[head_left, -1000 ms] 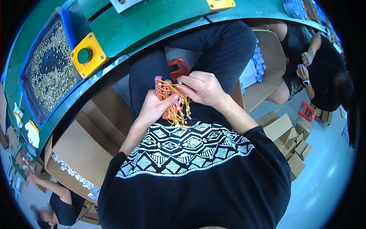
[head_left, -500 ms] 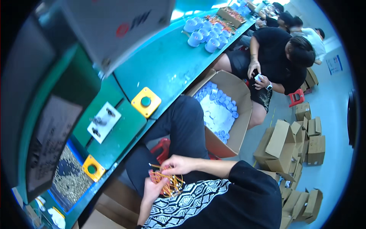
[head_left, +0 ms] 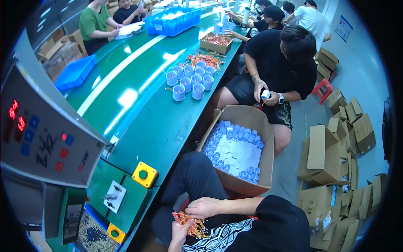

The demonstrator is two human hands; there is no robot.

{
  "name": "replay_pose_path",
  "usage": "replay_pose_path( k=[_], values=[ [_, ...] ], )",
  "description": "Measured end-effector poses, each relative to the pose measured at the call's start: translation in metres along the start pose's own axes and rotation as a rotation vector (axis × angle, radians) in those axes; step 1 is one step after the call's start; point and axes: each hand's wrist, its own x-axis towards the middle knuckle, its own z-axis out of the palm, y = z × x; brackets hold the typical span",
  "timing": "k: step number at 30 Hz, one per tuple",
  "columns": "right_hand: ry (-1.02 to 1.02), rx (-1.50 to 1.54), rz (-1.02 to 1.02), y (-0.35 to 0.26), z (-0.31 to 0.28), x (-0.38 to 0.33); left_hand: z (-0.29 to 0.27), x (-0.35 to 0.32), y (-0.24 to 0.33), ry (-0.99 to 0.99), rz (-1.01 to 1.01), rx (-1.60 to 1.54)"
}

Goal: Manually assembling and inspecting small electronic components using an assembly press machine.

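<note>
**Hands busy with a bundle of wires at the green line**

From the head view, the person sits beside a long green conveyor table (head_left: 138,126), with both hands low in the lap. The right hand (head_left: 204,207) is curled over the top of a tangle of thin orange and yellow wires (head_left: 188,222), fingers pinched narrow on a few strands. The left hand (head_left: 179,233) comes up from below and closes around the lower part of the same bundle, so the wires sit between the two hands, just above the dark trousers.

Just beside the person's knee stands an open cardboard box (head_left: 239,147) packed with small blue and white cups, nearly a full layer. More such cups (head_left: 189,80) stand grouped on the table farther along, near a loose heap of similar wires (head_left: 201,59).

As I judge it, the bundle is only partly sorted: most strands hang bunched together, and no single piece has been drawn clear.

A neighbouring worker in black holds one cup (head_left: 265,95).
</note>
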Motion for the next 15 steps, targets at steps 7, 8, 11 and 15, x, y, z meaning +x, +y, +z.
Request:
replay_pose_path(
  k=[7,8,11,15],
  values=[
    [0.443,0.995,0.617,0.052,-0.081,-0.012,-0.003,0.027,0.019,-0.227,0.009,-0.162],
    [0.510,0.837,0.493,0.067,-0.108,-0.001,-0.006,0.029,0.023,-0.265,-0.016,-0.191],
    [0.681,0.872,0.425,0.134,-0.208,0.027,-0.009,0.035,0.029,-0.333,-0.103,-0.259],
    [0.575,0.661,0.548,0.186,-0.307,0.056,0.023,0.056,0.049,-0.187,0.037,-0.267]
  ],
)
